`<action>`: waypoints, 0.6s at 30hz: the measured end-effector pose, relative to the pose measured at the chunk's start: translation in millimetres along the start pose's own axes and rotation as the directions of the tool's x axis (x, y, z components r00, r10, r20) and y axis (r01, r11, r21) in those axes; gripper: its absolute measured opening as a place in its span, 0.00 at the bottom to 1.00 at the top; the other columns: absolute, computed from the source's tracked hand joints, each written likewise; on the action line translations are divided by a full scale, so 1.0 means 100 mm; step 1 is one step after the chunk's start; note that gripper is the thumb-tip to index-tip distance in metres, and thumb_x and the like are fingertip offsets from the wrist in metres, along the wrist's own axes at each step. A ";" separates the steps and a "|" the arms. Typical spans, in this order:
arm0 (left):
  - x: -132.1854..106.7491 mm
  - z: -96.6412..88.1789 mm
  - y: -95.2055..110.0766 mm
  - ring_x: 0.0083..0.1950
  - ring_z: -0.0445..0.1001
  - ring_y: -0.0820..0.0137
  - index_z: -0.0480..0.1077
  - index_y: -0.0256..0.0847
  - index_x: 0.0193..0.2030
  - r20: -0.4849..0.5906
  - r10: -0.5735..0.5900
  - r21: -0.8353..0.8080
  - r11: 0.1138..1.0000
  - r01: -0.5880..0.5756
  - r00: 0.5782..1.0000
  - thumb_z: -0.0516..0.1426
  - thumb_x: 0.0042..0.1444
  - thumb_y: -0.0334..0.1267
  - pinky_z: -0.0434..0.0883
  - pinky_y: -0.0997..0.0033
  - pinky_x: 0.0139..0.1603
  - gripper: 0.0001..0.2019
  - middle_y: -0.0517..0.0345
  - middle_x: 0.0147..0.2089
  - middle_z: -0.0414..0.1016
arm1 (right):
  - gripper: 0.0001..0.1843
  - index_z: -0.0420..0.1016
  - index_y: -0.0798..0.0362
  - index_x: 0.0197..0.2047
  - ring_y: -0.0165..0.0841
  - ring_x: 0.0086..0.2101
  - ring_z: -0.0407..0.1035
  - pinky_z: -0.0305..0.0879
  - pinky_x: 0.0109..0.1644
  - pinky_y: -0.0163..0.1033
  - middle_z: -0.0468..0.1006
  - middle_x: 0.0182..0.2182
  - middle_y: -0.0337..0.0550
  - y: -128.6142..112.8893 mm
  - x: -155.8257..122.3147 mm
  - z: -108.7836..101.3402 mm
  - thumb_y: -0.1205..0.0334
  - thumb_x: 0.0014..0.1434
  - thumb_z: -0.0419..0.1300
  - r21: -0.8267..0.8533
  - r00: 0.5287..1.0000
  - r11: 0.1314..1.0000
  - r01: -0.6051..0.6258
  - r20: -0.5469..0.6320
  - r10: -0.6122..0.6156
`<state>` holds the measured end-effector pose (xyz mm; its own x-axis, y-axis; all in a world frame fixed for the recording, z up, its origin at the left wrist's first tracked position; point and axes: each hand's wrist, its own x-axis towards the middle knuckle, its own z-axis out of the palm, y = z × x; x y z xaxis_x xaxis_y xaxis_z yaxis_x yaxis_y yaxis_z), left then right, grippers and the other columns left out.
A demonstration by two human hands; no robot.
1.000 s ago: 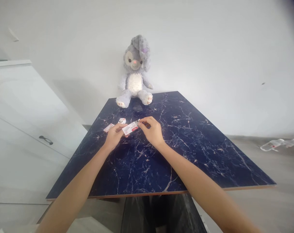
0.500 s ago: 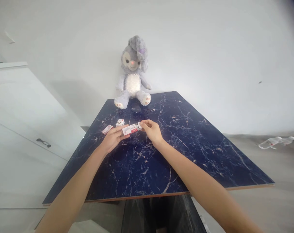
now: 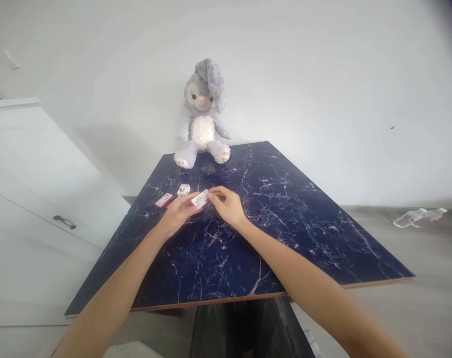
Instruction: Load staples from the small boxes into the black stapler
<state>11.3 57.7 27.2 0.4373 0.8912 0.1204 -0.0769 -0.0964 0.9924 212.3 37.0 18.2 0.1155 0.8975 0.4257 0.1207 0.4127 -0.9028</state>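
A small white-and-red cardboard box is held above the table, its left end in the closed fingers of my left hand. My right hand pinches at the box's right end with thumb and forefinger; the fingertips cover that end, so whether its flap is open cannot be seen. Just beyond my left hand, a second small white box with a dark picture stands on the table. Left of it lies a flat red-and-white box.
A grey plush rabbit sits at the far edge of the dark blue marbled table, against the wall. On the left is a white cabinet with a dark handle. Clear plastic bottles lie on the floor at right.
The box has tilted and less of its front shows. My right hand has shifted slightly left toward it, and the gap at its right end is no longer visible.
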 end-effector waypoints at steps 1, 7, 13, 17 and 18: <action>0.00 -0.01 0.00 0.61 0.71 0.55 0.73 0.45 0.57 -0.012 0.018 0.018 1.000 -0.018 1.000 0.69 0.49 0.41 0.69 0.51 0.62 0.27 0.49 0.60 0.74 | 0.09 0.78 0.48 0.41 0.34 0.40 0.78 0.73 0.47 0.40 0.83 0.40 0.41 -0.02 -0.01 0.01 0.55 0.60 0.61 0.016 1.000 1.000 0.011 0.023 -0.011; 0.00 -0.07 0.04 0.63 0.70 0.53 0.73 0.43 0.55 0.043 0.097 0.131 0.986 -0.102 0.994 0.71 0.43 0.40 0.66 0.53 0.64 0.30 0.47 0.61 0.73 | 0.17 0.72 0.48 0.51 0.34 0.44 0.77 0.72 0.50 0.41 0.81 0.45 0.44 -0.06 -0.07 0.08 0.56 0.59 0.63 0.126 0.978 0.991 -0.053 0.206 0.026; 0.04 -0.28 0.16 0.61 0.71 0.57 0.71 0.43 0.56 -0.221 0.272 0.250 0.944 -0.215 0.937 0.70 0.44 0.42 0.67 0.57 0.63 0.31 0.47 0.59 0.73 | 0.31 0.58 0.47 0.66 0.34 0.40 0.76 0.72 0.48 0.43 0.77 0.52 0.48 0.12 -0.02 0.02 0.55 0.62 0.58 -0.179 0.995 0.979 0.095 0.054 -0.087; 0.08 -0.60 0.21 0.52 0.75 0.62 0.69 0.42 0.58 -0.458 0.392 0.488 0.861 -0.143 0.798 0.68 0.45 0.47 0.70 0.60 0.58 0.32 0.49 0.51 0.75 | 0.34 0.57 0.54 0.67 0.44 0.49 0.71 0.66 0.56 0.51 0.73 0.54 0.56 0.32 0.03 -0.01 0.54 0.61 0.58 -0.513 0.999 0.858 0.028 -0.001 -0.033; 0.08 -0.67 0.21 0.49 0.76 0.62 0.70 0.42 0.57 -0.482 0.385 0.556 0.829 -0.065 0.787 0.67 0.47 0.49 0.70 0.59 0.56 0.30 0.49 0.50 0.75 | 0.35 0.56 0.56 0.68 0.46 0.51 0.69 0.64 0.58 0.52 0.72 0.54 0.57 0.35 0.03 0.01 0.55 0.61 0.57 -0.585 1.000 0.811 0.023 0.008 -0.023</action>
<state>-47.3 92.6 47.6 -0.1175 0.8781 0.4639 0.4057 -0.3839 0.8295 216.1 54.6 -12.6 0.1051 0.8890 0.4456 0.6771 0.2643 -0.6868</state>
